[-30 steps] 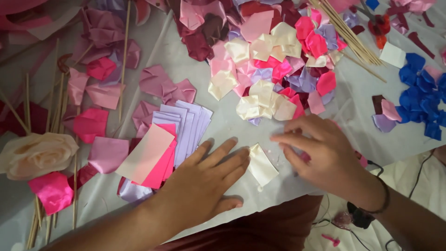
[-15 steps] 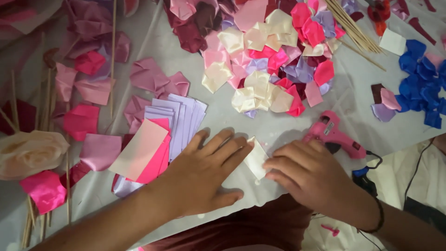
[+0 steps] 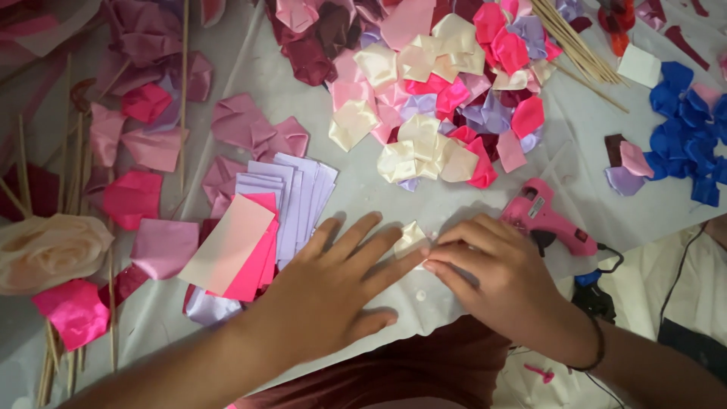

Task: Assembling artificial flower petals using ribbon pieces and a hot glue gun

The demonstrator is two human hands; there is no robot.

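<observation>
A small cream satin square lies on the white table cover, partly hidden under both hands. My left hand lies flat with fingers spread, its fingertips pressing down on the cream piece. My right hand pinches the piece's right edge with bent fingers. A pink glue gun lies just right of my right hand, untouched. A fanned stack of lilac, pink and peach satin squares sits to the left of my left hand.
A heap of folded satin petals in cream, pink and lilac lies ahead. Wooden skewers lie at the upper right, blue petals at the far right. A cream fabric rose and more skewers are at the left.
The glue gun, in my right hand a second ago, now lies on the table. Both hands have closed in on the cream piece and press it flat.
</observation>
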